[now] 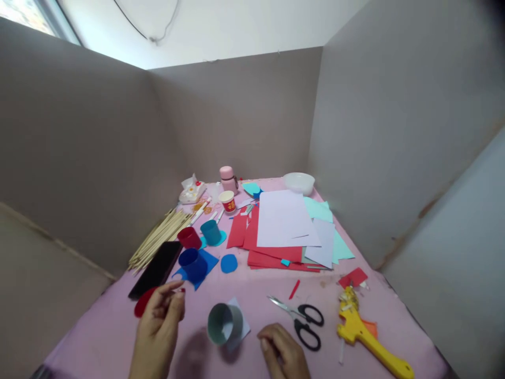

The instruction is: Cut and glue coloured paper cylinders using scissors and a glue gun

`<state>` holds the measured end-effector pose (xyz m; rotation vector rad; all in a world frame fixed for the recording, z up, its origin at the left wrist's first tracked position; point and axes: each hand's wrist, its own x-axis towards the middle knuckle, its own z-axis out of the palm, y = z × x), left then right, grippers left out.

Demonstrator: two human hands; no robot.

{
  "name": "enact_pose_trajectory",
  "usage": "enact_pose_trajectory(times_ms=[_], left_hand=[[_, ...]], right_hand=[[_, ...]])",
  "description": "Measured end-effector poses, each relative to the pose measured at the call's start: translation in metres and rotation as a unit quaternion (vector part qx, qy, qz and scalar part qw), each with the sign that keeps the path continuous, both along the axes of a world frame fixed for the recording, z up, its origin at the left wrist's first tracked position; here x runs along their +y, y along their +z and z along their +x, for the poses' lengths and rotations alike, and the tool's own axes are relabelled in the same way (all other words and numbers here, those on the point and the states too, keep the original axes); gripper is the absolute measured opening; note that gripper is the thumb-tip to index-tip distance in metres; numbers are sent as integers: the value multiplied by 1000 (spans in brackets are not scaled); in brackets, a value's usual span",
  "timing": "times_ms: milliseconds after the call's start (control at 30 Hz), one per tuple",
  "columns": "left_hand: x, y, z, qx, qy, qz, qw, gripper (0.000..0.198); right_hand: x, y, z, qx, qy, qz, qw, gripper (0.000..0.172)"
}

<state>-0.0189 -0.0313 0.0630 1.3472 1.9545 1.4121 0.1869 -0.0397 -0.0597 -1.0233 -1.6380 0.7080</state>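
Note:
My left hand (160, 326) hovers at the near left with thumb and fingers drawn together. A tiny dark red spot shows at the fingertips, too small to name. Partly behind that hand lies a red paper disc (143, 302). Between my hands a grey-green paper cup (225, 325) is tilted, its open end towards me, against a pale piece of paper (240, 337). My right hand (284, 351) rests on the table just right of the cup, fingers curled in and nothing visible in them. Black-handled scissors (303, 321) lie partly open beyond it.
Blue (193, 265), red (189, 238) and teal (211, 232) paper cups stand left, near a black phone-like slab (155, 269) and wooden sticks (161, 237). Paper sheets (284, 218) cover the middle back. A yellow glue gun (371, 337) lies right. Grey partitions (236, 116) enclose the table.

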Motion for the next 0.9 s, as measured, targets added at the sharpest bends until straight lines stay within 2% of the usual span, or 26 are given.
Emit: enact_pose_trajectory(times_ms=[67, 133, 233, 300, 433, 533, 633, 767, 900], left_hand=[[-13, -14, 0, 12, -29, -8, 999, 29], [-20, -25, 4, 53, -97, -25, 994, 41], [-25, -40, 12, 167, -227, -56, 958, 62], [-25, -47, 16, 210, -275, -73, 935, 69], [-25, -49, 19, 212, -300, -73, 927, 59], [-25, -42, 21, 217, -324, -42, 920, 61], [-15, -41, 28, 230, -348, -20, 908, 62], [9, -54, 39, 234, -364, -32, 901, 65], [16, -69, 36, 230, -366, -28, 901, 80]], right_hand=[[-1, 5, 4, 20, -9, -30, 999, 32], [-4, 10, 8, 35, -22, -55, 998, 31], [-6, 15, 8, 40, -41, -65, 996, 31], [-8, 16, 6, 38, -53, -66, 996, 32], [-12, 18, 2, 28, -69, -75, 994, 34], [-15, 21, 1, 12, -72, -83, 994, 33], [-15, 25, 3, -5, -92, -84, 992, 32], [-9, 32, 6, -17, -154, -70, 985, 32], [3, 50, 6, -73, -149, -32, 986, 31]])
